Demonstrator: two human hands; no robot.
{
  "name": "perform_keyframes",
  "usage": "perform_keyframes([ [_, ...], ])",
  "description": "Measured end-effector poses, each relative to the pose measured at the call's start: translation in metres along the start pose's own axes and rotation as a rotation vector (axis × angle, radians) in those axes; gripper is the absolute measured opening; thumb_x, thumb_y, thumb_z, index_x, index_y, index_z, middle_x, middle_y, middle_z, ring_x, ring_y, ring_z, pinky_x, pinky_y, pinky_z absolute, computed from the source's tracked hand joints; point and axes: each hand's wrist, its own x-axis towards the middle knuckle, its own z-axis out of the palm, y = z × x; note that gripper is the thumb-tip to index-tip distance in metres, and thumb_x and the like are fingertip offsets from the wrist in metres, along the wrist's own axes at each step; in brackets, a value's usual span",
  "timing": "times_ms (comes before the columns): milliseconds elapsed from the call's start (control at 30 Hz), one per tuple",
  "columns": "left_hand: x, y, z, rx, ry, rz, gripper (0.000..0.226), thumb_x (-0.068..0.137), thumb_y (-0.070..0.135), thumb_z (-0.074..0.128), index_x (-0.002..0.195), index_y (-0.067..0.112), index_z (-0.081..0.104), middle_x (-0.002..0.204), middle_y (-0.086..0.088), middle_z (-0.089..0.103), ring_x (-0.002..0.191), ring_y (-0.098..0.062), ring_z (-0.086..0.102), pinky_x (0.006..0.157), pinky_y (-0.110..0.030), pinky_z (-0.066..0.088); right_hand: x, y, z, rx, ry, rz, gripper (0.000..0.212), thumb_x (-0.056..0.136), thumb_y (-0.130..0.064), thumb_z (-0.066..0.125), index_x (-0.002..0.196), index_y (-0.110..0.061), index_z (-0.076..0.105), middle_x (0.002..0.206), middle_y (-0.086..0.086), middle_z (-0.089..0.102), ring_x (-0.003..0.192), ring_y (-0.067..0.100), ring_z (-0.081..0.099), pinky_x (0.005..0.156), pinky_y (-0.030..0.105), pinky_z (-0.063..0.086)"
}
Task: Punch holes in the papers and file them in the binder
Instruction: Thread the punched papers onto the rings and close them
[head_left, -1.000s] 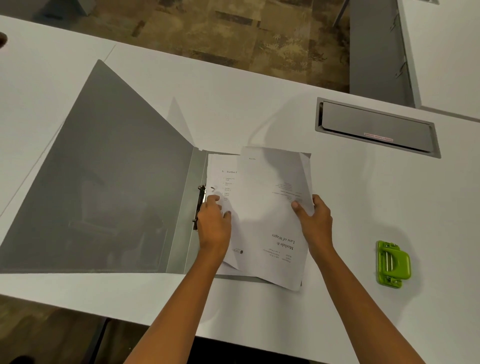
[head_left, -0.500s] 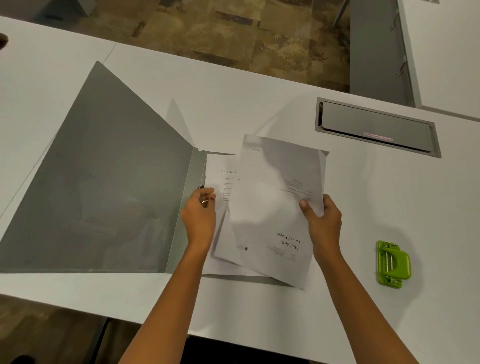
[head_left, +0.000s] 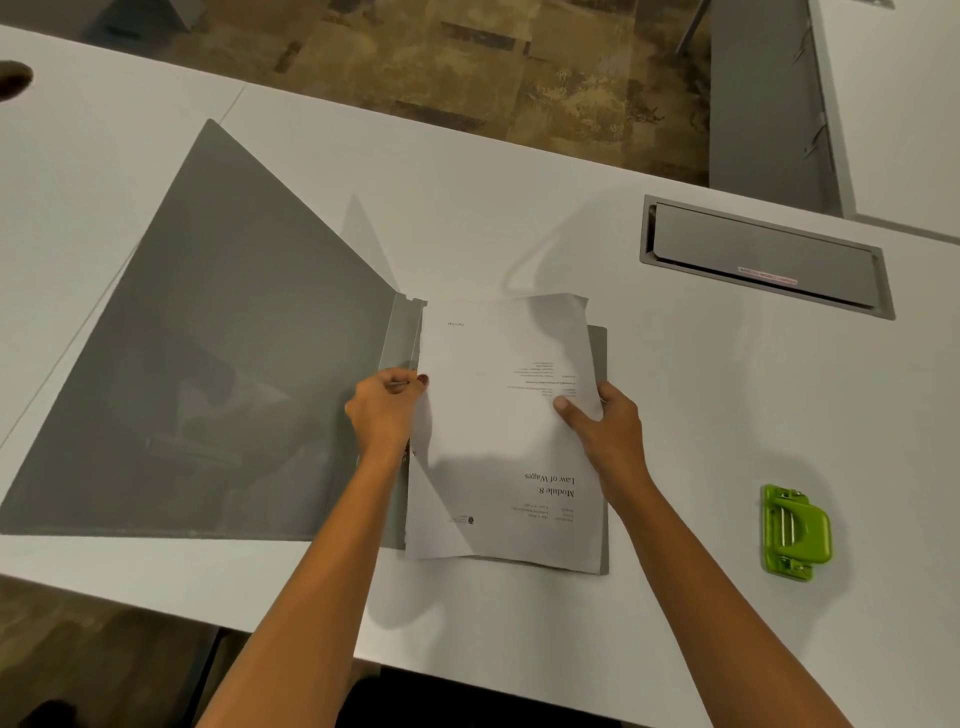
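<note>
right fingers (head_left: 563, 406) grip papers (head_left: 509, 441), left fingers (head_left: 397, 382) curled, hold unclear, rings hidden in binder (head_left: 218, 364)

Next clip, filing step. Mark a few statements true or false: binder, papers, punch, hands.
1. The binder lies open on the table. True.
2. The right hand holds the hole punch. False: it grips the papers' right edge; the hole punch lies alone.
3. The top sheet's print is upside down to the camera. True.
4. The papers are over the binder's left cover. False: over its right half.
5. The left hand is at the papers' left edge. True.
</note>
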Motion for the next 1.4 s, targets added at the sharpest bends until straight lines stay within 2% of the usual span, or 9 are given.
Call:
perform_keyframes([
  [233,0.005,0.003,0.009,0.072,0.066,0.17,0.015,0.085,0.015,0.066,0.093,0.003,0.07,0.084,-0.009,0.07,0.072,-0.012,0.058,0.059,0.0,0.037,0.004,-0.012,0.005,-0.079,0.051,-0.061,0.031,0.086,-0.026,0.068,0.113,-0.014,0.059,0.103,-0.002,0.064,0.091,0.021,0.064,0.073,0.027,0.054],
  [400,0.01,0.002,0.011,0.103,0.019,0.206,0.014,0.086,0.017,0.066,0.089,0.004,0.071,0.081,-0.008,0.07,0.07,-0.013,0.059,0.069,-0.013,0.042,0.009,-0.011,0.004,-0.082,0.063,-0.059,0.025,0.086,-0.027,0.068,0.108,-0.02,0.057,0.101,-0.004,0.063,0.092,0.022,0.065,0.077,0.031,0.054],
  [500,0.012,0.002,0.011,0.114,0.008,0.217,0.015,0.087,0.015,0.065,0.091,0.003,0.071,0.08,-0.008,0.069,0.069,-0.013,0.058,0.063,-0.007,0.039,0.011,-0.012,0.005,-0.09,0.061,-0.057,0.024,0.086,-0.027,0.067,0.107,-0.023,0.056,0.101,-0.005,0.062,0.093,0.022,0.064,0.075,0.03,0.053],
  [600,0.014,0.003,0.012,0.117,0.014,0.209,0.016,0.087,0.015,0.064,0.093,0.002,0.071,0.083,-0.011,0.07,0.071,-0.015,0.059,0.071,-0.021,0.048,0.012,-0.014,0.006,-0.101,0.069,-0.053,0.027,0.087,-0.027,0.067,0.11,-0.018,0.057,0.104,-0.003,0.062,0.093,0.023,0.064,0.077,0.032,0.054],
  [800,0.012,0.012,0.012,0.29,0.066,0.06,0.018,0.088,0.033,0.061,0.092,0.02,0.072,0.087,-0.001,0.07,0.074,-0.02,0.058,0.07,-0.035,0.051,0.017,-0.016,0.005,-0.11,0.069,-0.061,0.02,0.086,-0.025,0.067,0.102,-0.021,0.056,0.097,-0.003,0.062,0.09,0.024,0.064,0.075,0.033,0.054],
  [1000,0.019,0.016,0.007,0.276,-0.05,-0.043,0.011,0.086,0.036,0.061,0.085,0.028,0.068,0.092,-0.002,0.07,0.081,-0.028,0.066,0.077,-0.042,0.055,0.019,-0.015,0.004,-0.115,0.061,-0.046,0.02,0.086,-0.025,0.068,0.102,-0.022,0.056,0.096,-0.003,0.063,0.088,0.022,0.064,0.072,0.03,0.053],
  [1167,0.003,0.011,0.003,0.095,0.011,0.028,0.024,0.092,0.016,0.055,0.115,0.014,0.053,0.095,-0.006,0.066,0.082,-0.024,0.064,0.067,-0.033,0.052,0.019,-0.012,0.004,-0.119,0.06,-0.029,0.023,0.085,-0.025,0.069,0.105,-0.017,0.06,0.098,0.0,0.066,0.087,0.022,0.065,0.068,0.025,0.052],
  [1267,-0.016,0.001,-0.004,0.045,0.05,0.03,0.019,0.091,0.008,0.055,0.11,0.009,0.053,0.09,-0.009,0.064,0.079,-0.021,0.061,0.065,-0.033,0.052,0.02,-0.011,0.002,-0.123,0.059,-0.023,0.029,0.085,-0.025,0.069,0.11,-0.015,0.061,0.101,0.001,0.067,0.088,0.022,0.066,0.066,0.024,0.052],
  [1400,-0.024,-0.014,-0.008,0.213,-0.037,0.025,0.013,0.091,0.014,0.056,0.101,0.009,0.063,0.096,-0.007,0.066,0.08,-0.02,0.059,0.072,-0.031,0.05,0.017,-0.008,0.003,-0.142,0.044,-0.017,0.029,0.084,-0.026,0.07,0.108,-0.014,0.061,0.1,0.002,0.068,0.088,0.022,0.066,0.069,0.028,0.054],
])
